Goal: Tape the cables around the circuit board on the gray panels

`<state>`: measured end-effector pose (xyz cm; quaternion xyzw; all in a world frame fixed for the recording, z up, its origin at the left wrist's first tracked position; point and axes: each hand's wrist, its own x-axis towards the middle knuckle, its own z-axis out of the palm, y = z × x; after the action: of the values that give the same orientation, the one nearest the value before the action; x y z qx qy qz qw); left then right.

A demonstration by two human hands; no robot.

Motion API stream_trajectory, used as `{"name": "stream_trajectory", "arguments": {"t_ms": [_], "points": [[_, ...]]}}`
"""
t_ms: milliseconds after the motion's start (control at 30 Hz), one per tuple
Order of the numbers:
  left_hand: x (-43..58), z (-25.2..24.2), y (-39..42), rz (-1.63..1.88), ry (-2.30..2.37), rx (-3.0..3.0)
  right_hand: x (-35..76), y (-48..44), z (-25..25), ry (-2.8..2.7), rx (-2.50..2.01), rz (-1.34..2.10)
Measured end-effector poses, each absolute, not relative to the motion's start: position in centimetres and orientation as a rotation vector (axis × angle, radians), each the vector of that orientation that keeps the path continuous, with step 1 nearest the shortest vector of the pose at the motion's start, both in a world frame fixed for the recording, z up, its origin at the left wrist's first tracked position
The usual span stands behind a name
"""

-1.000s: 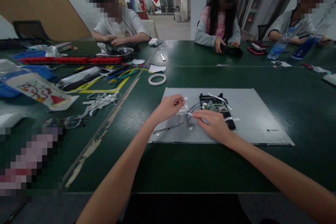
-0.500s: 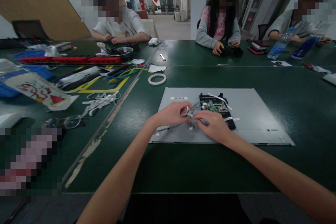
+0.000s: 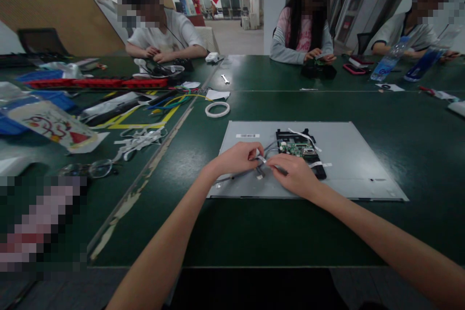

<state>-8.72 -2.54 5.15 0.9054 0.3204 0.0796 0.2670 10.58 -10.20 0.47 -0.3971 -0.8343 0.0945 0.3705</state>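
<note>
hands (image 3: 296, 172): both pinch white strip (image 3: 262, 159); left hand (image 3: 238, 156) lower than a second ago; barcode label (image 3: 247, 135) uncovered

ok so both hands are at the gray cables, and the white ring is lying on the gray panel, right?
Not the ring: in the head view the white ring lies on the green table, past the far left corner of the gray panel. The left hand and right hand are at the gray cables, as you say.
</note>
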Motion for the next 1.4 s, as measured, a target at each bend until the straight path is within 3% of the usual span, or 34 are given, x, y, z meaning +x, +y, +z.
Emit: {"name": "stream_trajectory", "arguments": {"t_ms": [800,1400], "points": [[-8.5,4.4,-2.4,0.210,0.954,2.483,10.4,-10.5,1.1,-2.371,-0.988,0.190],[-8.2,4.5,-2.8,0.068,0.993,2.617,10.8,-11.6,1.8,-2.570,-0.987,-0.040]]}}
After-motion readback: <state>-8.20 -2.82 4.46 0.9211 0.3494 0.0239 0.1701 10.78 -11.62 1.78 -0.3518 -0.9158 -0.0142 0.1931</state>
